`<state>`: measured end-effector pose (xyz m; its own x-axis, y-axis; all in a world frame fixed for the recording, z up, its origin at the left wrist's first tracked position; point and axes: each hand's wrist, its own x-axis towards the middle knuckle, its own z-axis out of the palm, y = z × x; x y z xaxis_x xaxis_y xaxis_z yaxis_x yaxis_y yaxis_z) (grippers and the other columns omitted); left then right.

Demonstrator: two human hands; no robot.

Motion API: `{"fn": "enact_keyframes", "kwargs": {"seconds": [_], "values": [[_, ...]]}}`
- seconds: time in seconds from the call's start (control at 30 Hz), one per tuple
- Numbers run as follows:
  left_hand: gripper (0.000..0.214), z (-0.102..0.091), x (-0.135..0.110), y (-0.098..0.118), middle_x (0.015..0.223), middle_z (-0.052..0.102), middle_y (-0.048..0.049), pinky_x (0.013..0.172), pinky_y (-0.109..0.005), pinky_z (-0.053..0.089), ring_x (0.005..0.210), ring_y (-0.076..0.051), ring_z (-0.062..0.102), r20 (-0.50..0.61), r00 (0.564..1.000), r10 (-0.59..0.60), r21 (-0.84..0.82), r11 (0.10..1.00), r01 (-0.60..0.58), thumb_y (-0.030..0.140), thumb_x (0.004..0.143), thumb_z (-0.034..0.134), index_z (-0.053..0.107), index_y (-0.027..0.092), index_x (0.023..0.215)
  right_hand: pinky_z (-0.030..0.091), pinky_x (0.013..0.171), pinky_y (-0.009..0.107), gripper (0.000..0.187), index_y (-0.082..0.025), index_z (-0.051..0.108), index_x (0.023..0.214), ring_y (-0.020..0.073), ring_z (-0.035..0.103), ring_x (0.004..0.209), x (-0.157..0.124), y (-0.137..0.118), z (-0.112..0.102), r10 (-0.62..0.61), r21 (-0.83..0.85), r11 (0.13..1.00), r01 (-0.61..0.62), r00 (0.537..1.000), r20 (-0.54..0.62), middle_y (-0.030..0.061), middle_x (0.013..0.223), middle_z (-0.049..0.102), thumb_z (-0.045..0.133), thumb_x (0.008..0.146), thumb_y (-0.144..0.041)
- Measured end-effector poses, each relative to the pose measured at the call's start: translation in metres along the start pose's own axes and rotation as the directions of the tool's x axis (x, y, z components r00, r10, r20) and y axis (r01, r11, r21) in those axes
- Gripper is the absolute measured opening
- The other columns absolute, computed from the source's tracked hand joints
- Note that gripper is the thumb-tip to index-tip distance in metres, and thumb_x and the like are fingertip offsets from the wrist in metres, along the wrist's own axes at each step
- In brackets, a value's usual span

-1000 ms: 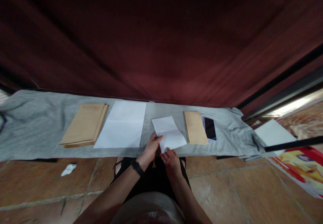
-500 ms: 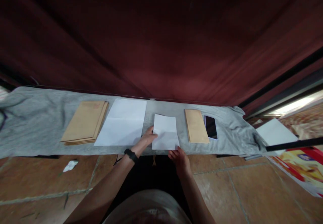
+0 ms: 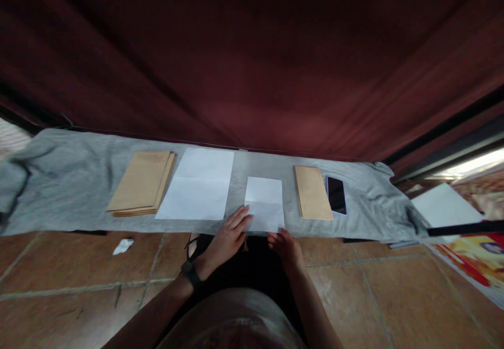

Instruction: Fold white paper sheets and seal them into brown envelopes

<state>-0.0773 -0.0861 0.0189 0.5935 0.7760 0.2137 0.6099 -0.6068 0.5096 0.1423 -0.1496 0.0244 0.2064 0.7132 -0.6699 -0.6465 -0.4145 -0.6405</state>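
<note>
A folded white sheet point(image 3: 263, 196) lies on a grey cloth point(image 3: 71, 191) spread on the floor. My left hand point(image 3: 227, 238) lies flat with its fingers stretched out, fingertips pressing the sheet's near left edge. My right hand point(image 3: 286, 244) has its fingers curled at the sheet's near right corner, pinching its edge. A black band sits on my left wrist. Left of the folded sheet lies a larger white sheet point(image 3: 199, 183), and beyond it a stack of brown envelopes point(image 3: 142, 182). Right of it lie a single brown envelope point(image 3: 312, 199) and a black phone point(image 3: 337, 195).
A dark red curtain point(image 3: 252, 60) hangs behind the cloth. Brown floor tiles lie in front, with a crumpled white scrap point(image 3: 123, 245) at the left. At the right are another white sheet point(image 3: 443, 205), a dark bar point(image 3: 464, 229) and a colourful printed sheet point(image 3: 478, 260).
The folded sheet was tilted and lifted in both hands; now it lies straight and flat on the cloth. My left hand has flattened onto its near edge. The view shifted slightly.
</note>
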Motion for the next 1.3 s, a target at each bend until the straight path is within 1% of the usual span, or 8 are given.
{"fn": "enact_keyframes", "kwargs": {"seconds": [0.3, 0.4, 0.47, 0.6, 0.77, 0.97, 1.1, 1.3], "values": [[0.056, 0.004, 0.027, -0.011, 0.149, 0.053, -0.0036, 0.119, -0.043, 0.037, 0.14, -0.019, 0.045, 0.078, 0.996, 0.048, 0.048, 0.997, -0.052, 0.003, 0.086, 0.051, 0.057, 0.025, 0.136, 0.057, 0.081, 0.035, 0.044, -0.019, 0.067, 0.108, 0.0225, 0.07, 0.087, 0.004, 0.002, -0.021, -0.356, -0.361, 0.864, 0.35, 0.933, 0.052, 0.0067, 0.096, 0.076, 0.069, 0.079, -0.052], [0.047, 0.003, 0.022, -0.014, 0.146, 0.056, -0.0038, 0.117, -0.043, 0.039, 0.138, -0.018, 0.047, 0.047, 0.996, 0.077, 0.009, 0.997, -0.078, 0.006, 0.09, 0.05, 0.06, 0.024, 0.133, 0.051, 0.097, 0.039, 0.041, -0.021, 0.062, 0.126, 0.0224, 0.065, 0.106, 0.006, 0.001, -0.039, -0.677, -0.634, 0.459, 0.622, 0.707, 0.204, 0.0083, 0.113, 0.07, 0.059, 0.09, -0.039], [0.04, 0.002, 0.02, -0.015, 0.142, 0.06, -0.004, 0.115, -0.042, 0.041, 0.135, -0.018, 0.051, 0.019, 0.995, 0.095, -0.036, 0.995, -0.094, 0.009, 0.094, 0.049, 0.062, 0.024, 0.129, 0.047, 0.105, 0.043, 0.04, -0.022, 0.06, 0.132, 0.0236, 0.059, 0.121, 0.011, -0.002, -0.047, -0.733, -0.694, 0.149, 0.704, 0.55, 0.401, 0.0109, 0.129, 0.064, 0.053, 0.094, -0.03], [0.027, -0.001, 0.018, -0.015, 0.128, 0.069, -0.0037, 0.109, -0.039, 0.048, 0.124, -0.018, 0.06, -0.041, 0.997, 0.07, -0.136, 0.988, -0.075, 0.018, 0.098, 0.05, 0.069, 0.024, 0.116, 0.041, 0.112, 0.048, 0.037, -0.026, 0.064, 0.129, 0.0243, 0.049, 0.134, 0.023, -0.018, -0.049, -0.613, -0.62, -0.158, 0.768, 0.416, 0.672, 0.0086, 0.142, 0.057, 0.051, 0.095, -0.02], [0.023, -0.005, 0.018, -0.011, 0.117, 0.073, -0.0036, 0.104, -0.036, 0.05, 0.113, -0.017, 0.065, -0.046, 0.998, -0.042, -0.253, 0.967, 0.029, 0.023, 0.098, 0.051, 0.071, 0.025, 0.109, 0.045, 0.105, 0.044, 0.03, -0.029, 0.068, 0.122, 0.023, 0.059, 0.12, 0.033, -0.037, -0.042, -0.5, -0.59, -0.228, 0.774, 0.427, 0.753, 0.0055, 0.124, 0.07, 0.053, 0.096, -0.023], [0.015, -0.004, 0.034, -0.01, 0.105, 0.075, -0.0051, 0.092, -0.033, 0.054, 0.1, -0.019, 0.069, -0.067, 0.961, -0.268, -0.327, 0.916, 0.232, 0.029, 0.092, 0.059, 0.071, 0.021, 0.099, 0.047, 0.088, 0.036, 0.028, -0.021, 0.07, 0.093, 0.0205, 0.064, 0.091, 0.042, -0.037, -0.033, -0.59, -0.724, -0.177, 0.666, 0.517, 0.62, 0.006, 0.093, 0.072, 0.048, 0.101, -0.036], [0.019, -0.004, 0.053, -0.007, 0.084, 0.073, -0.0038, 0.071, -0.026, 0.051, 0.077, -0.017, 0.068, -0.025, 0.903, -0.429, -0.237, 0.88, 0.412, 0.031, 0.095, 0.056, 0.068, 0.019, 0.086, 0.046, 0.086, 0.034, 0.033, -0.019, 0.067, 0.09, 0.0207, 0.062, 0.09, 0.048, -0.033, -0.023, -0.652, -0.798, -0.17, 0.579, 0.541, 0.532, 0.0068, 0.089, 0.069, 0.042, 0.102, -0.038], [0.021, -0.008, 0.074, 0.006, 0.087, 0.073, -0.0057, 0.072, -0.027, 0.047, 0.083, -0.019, 0.069, 0.012, 0.849, -0.529, 0.037, 0.848, 0.528, 0.032, 0.098, 0.051, 0.068, 0.02, 0.095, 0.045, 0.083, 0.033, 0.033, -0.019, 0.068, 0.091, 0.0216, 0.062, 0.089, 0.05, -0.035, -0.006, -0.688, -0.884, -0.209, 0.417, 0.58, 0.436, 0.0082, 0.089, 0.068, 0.042, 0.101, -0.036]]}}
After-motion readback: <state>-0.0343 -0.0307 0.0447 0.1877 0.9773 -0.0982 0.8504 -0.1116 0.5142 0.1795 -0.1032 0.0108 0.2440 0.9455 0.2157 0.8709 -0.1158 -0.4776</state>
